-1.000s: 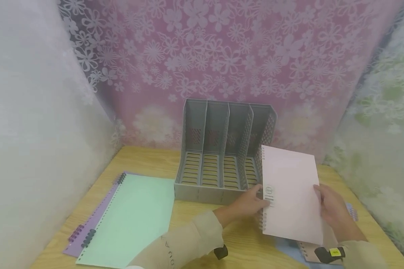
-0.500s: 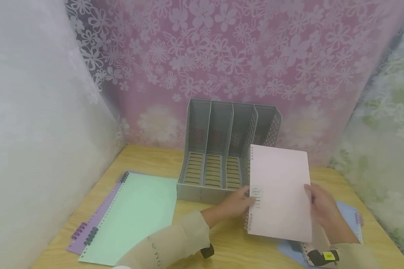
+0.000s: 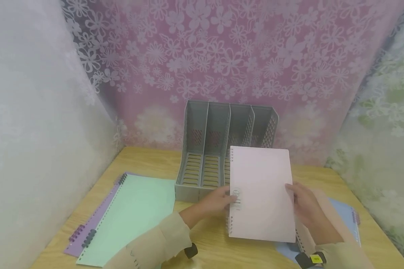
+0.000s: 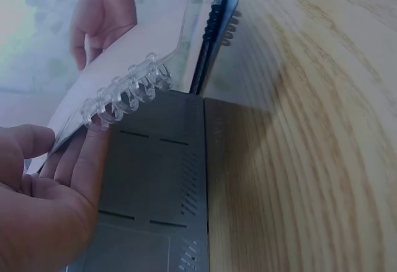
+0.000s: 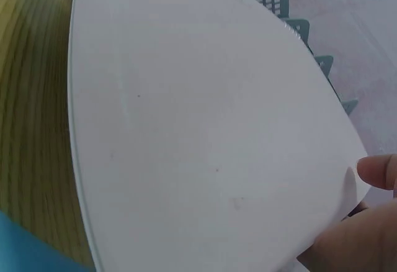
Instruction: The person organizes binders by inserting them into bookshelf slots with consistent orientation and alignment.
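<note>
A pale pink ring-bound notebook [image 3: 260, 194] is held up off the table, tilted, in front of the grey file rack [image 3: 188, 192]. My left hand [image 3: 213, 201] pinches its bound edge, thumb on the cover beside a small printed label. In the left wrist view, clear binding rings [image 4: 127, 95] show just above the fingers of that hand [image 4: 49, 204]. My right hand [image 3: 306, 205] grips the opposite edge, its thumb on the front. The right wrist view is mostly filled by the notebook's cover [image 5: 205, 123]. The rack's right compartments are partly hidden behind the notebook.
A mint green notebook [image 3: 138, 213] lies on a purple one [image 3: 74, 243] at the table's left. Under my right forearm are a blue notebook [image 3: 346, 215] and a beige ring-bound one [image 3: 306, 239]. A flowered curtain [image 3: 222, 56] hangs behind the wooden table [image 3: 148, 153].
Both hands have moved left with the pink notebook, from beside the rack's right end to in front of its right compartments. More of the blue notebook shows at right.
</note>
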{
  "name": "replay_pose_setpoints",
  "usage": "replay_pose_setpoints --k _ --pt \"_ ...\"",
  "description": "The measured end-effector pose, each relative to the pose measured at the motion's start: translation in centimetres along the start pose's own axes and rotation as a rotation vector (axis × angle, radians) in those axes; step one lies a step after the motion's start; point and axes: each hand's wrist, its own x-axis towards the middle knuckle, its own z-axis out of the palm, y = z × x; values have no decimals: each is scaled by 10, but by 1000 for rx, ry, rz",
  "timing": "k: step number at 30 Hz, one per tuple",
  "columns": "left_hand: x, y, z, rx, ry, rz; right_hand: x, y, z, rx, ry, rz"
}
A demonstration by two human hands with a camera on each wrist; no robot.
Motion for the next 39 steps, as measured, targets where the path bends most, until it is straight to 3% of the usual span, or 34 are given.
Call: replay_pose_setpoints --k 6,21,33,39 --pt "-7 -3 -15 -92 -52 13 2 3 16 -21 21 3" --pt "-20 -10 -42 -109 -117 28 8 4 44 -55 30 28" --pt "-29 -13 -64 -81 -71 -3 15 1 66 -20 -4 26" --pt "-34 -16 -76 -73 -140 66 15 -1 77 10 49 36"
